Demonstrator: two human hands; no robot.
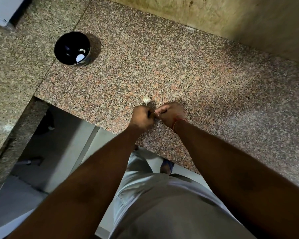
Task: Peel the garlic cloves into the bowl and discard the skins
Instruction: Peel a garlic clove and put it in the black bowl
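My left hand (142, 116) and my right hand (169, 112) meet low over the speckled granite counter (197, 83), fingers curled toward each other around a small garlic clove that is almost wholly hidden between them. Just beyond my left hand a pale piece of garlic (146, 100) lies on the counter. A black bowl (59, 49) stands at the far left of the counter, well away from both hands, with a couple of white peeled cloves (80, 57) in its bottom.
The counter's front edge runs diagonally just below my hands, with the floor and my foot beneath. A beige wall (214, 14) rises at the back right. A white appliance corner (0, 12) sits at the top left.
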